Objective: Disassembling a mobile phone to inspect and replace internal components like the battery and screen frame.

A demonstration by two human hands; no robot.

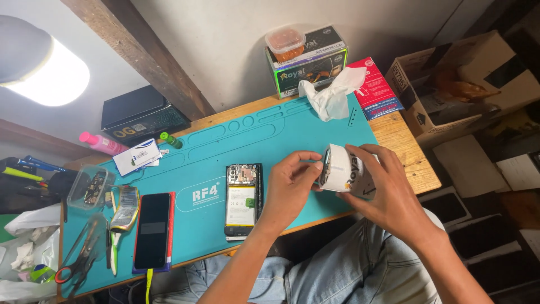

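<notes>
Over teal mat (292, 126), both hands gripping white wrapped part (341, 169), L (289, 188) fingertips pinching edge, R (388, 194) cupping.

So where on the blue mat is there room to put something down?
Bare mat lies between the opened phone and the crumpled tissue, above both hands. The left end is crowded: black phone, scissors, small parts tub.

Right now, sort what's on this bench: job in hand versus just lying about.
In hand: white tape roll, held by left hand and right hand; opened phone.

Lying about: scissors, crumpled tissue, pink bottle, charging phone.
</notes>
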